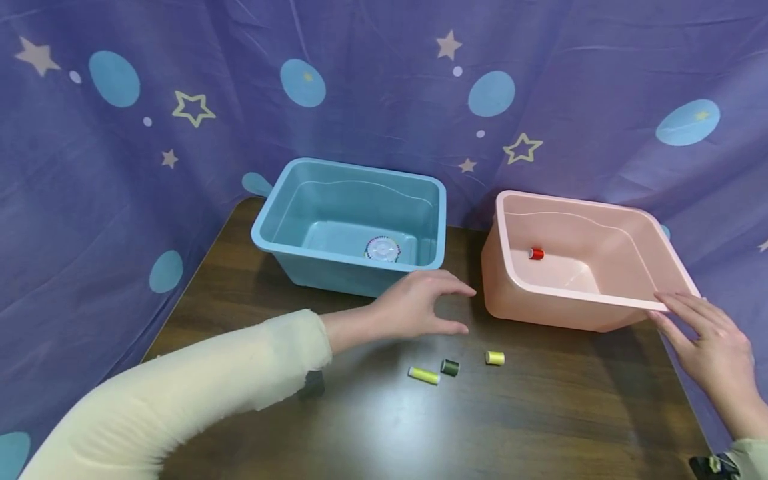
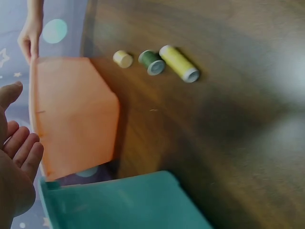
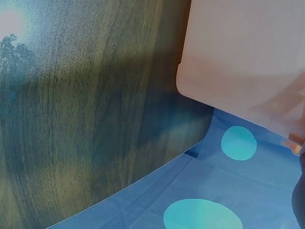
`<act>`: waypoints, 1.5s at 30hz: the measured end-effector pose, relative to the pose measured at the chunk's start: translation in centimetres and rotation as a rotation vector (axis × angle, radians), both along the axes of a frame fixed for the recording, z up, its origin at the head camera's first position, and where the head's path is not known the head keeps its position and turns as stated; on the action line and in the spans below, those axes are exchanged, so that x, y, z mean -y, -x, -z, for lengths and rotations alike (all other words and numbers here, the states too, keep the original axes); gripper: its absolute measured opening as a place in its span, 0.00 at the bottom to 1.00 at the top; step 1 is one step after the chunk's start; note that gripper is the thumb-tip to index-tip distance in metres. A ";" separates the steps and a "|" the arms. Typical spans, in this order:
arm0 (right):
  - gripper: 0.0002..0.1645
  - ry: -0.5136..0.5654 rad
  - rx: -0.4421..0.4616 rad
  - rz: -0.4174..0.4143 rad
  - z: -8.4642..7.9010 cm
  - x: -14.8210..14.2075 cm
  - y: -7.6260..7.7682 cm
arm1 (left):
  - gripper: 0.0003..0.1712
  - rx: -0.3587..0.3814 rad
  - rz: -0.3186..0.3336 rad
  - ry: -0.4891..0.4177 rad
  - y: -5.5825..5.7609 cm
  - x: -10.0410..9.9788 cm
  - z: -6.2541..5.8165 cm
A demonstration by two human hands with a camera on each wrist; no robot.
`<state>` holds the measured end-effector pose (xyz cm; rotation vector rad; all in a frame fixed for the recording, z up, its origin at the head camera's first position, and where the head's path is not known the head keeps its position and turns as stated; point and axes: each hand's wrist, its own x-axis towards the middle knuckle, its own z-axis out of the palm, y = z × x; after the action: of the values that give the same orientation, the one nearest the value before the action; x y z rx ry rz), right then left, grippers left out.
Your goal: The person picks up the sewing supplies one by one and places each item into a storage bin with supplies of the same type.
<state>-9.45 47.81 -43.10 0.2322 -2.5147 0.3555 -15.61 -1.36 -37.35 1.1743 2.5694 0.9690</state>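
My left hand hovers over the table in front of the blue bin, thumb and fingers spread apart with nothing between them. Just below it lie a long yellow thread spool, a dark green thread spool and a short yellow thread spool. At the pink bin's front right corner, my right hand holds the rim, fingers over the top and thumb against the outside. A red thread spool lies inside the pink bin. Inside the blue bin is a round wheel of coloured-head pins.
Both bins stand side by side at the back of the dark wooden table, a narrow gap between them. A purple curtain with stars and blue ovals hangs behind and along the sides.
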 end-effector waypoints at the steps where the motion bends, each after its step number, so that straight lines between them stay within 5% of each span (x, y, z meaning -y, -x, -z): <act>1: 0.41 -0.001 0.002 0.002 0.0 0.0 0.0 | 0.33 0.004 0.001 0.005 -0.1 0.2 0.3; 12: 0.44 -0.011 -0.009 0.000 -0.1 -0.1 -0.1 | 0.32 0.052 -0.007 -0.030 -1.3 2.4 3.9; 20: 0.41 -0.019 0.002 0.007 -0.1 -0.2 -0.3 | 0.35 0.068 -0.023 -0.037 -1.1 3.5 6.1; 26: 0.35 -0.020 0.024 0.021 0.0 -0.3 -0.3 | 0.35 0.080 -0.018 -0.023 -1.0 3.6 7.8; 45: 0.43 0.003 -0.019 -0.014 -0.2 -0.1 0.3 | 0.33 0.239 0.030 0.005 -1.0 3.0 12.2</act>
<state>-9.76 47.92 -42.89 0.2506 -2.4947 0.3604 -14.59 -4.31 -49.58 1.0241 2.3593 1.0272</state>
